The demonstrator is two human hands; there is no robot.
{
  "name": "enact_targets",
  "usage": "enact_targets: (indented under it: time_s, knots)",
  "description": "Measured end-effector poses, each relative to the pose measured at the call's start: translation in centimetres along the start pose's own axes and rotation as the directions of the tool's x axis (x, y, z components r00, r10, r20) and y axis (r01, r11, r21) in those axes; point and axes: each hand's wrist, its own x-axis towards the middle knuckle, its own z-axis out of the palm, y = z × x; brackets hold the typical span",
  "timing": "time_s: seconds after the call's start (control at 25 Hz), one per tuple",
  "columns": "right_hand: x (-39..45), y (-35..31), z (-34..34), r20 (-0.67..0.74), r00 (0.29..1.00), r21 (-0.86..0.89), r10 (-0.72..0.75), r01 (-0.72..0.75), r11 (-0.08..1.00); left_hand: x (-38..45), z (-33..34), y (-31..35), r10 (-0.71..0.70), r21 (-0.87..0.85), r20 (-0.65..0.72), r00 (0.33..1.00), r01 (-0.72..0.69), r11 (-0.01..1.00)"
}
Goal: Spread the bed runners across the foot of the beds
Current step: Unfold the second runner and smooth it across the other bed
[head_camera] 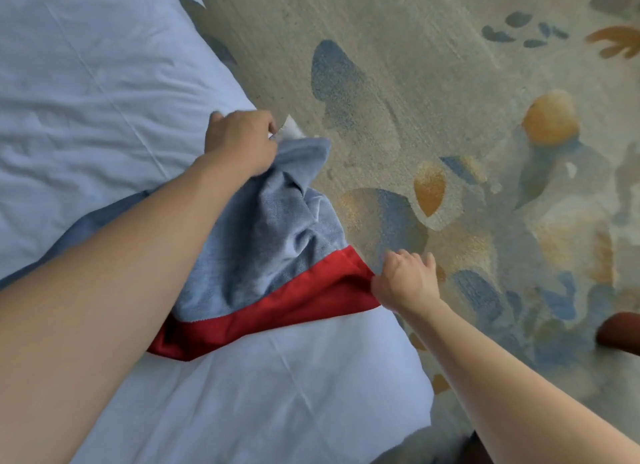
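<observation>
Bed runner (277, 235), blue-grey with a red band, lies bunched across the right edge of the bed (86, 93), over the white duvet. Left hand (240, 143) grips its far corner, fingers curled shut on the fabric. Right hand (407, 282) pinches the red band's near corner at the bed edge, fingers closed together. Patterned carpet (450, 83) to the right.

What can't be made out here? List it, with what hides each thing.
1. Head view: far end of the bed runner, behind the left forearm and cut by the frame's left edge.
2. Fingertips of left hand and right hand, curled into cloth.
3. Brown object, cut off at right edge.
</observation>
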Motion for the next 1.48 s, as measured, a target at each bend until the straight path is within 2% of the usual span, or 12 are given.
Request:
enact_targets:
  time_s: [0.12, 0.24, 0.28, 0.36, 0.44, 0.52, 0.64, 0.88, 1.04, 1.24, 1.36, 1.48]
  knots:
    - [1.9, -2.6, 0.6, -0.140, 0.986, 0.173, -0.086, 0.109, 0.979, -0.8, 1.5, -3.1, -0.189, 0.109, 0.097, 0.977, 0.179, 0.978]
    - [3.9, -5.4, 0.5, -0.079, 0.996, 0.448, -0.038, 0.070, 0.891, -0.9, 0.6, -6.8, -0.416, -0.035, 0.123, 0.901, 0.423, 0.906]
    - [4.6, -6.0, 0.5, -0.022, 1.000, 0.524, -0.023, 0.031, 0.851, -0.9, 0.1, -7.3, -0.429, -0.057, 0.178, 0.886, 0.444, 0.894]
    - [5.7, -6.8, 0.5, 0.047, 0.999, 0.599, -0.021, -0.011, 0.801, -0.7, -0.7, -7.1, -0.331, -0.045, 0.365, 0.870, 0.372, 0.927]
    - [6.1, -7.2, 0.5, 0.068, 0.997, 0.614, -0.022, -0.025, 0.789, -0.6, -1.1, -5.7, -0.237, -0.072, 0.553, 0.799, 0.329, 0.942]
    - [6.3, -7.2, 0.3, 0.057, 0.998, 0.609, -0.007, -0.029, 0.793, -0.3, -0.4, -4.3, -0.172, -0.075, 0.618, 0.767, 0.275, 0.958]
    - [6.3, -6.3, -0.1, -0.035, 0.999, 0.499, 0.019, 0.001, 0.867, 0.3, 0.5, -3.5, -0.130, -0.029, 0.529, 0.839, 0.172, 0.985]
    - [5.8, -2.3, 0.6, -0.046, 0.992, 0.296, 0.118, -0.099, 0.950, 1.7, 0.2, -4.7, -0.227, -0.043, 0.363, 0.904, 0.260, 0.965]
    - [5.8, -3.1, 1.3, -0.047, 0.995, 0.376, 0.088, -0.064, 0.924, 2.2, 0.6, -5.2, -0.196, -0.016, 0.393, 0.898, 0.220, 0.975]
    - [5.8, -3.3, 1.3, -0.087, 0.992, 0.284, 0.093, -0.064, 0.957, 3.5, 0.3, -5.5, -0.155, 0.111, 0.063, 0.986, 0.148, 0.983]
    - [5.6, -4.0, 0.6, -0.182, 0.981, 0.275, 0.070, -0.017, 0.961, 3.0, 1.2, -5.0, -0.112, 0.132, 0.073, 0.991, 0.102, 0.986]
    - [5.4, -6.8, -0.8, -0.255, 0.966, 0.418, -0.036, 0.144, 0.897, 2.9, 1.4, -5.3, -0.069, 0.180, 0.008, 0.998, 0.066, 0.981]
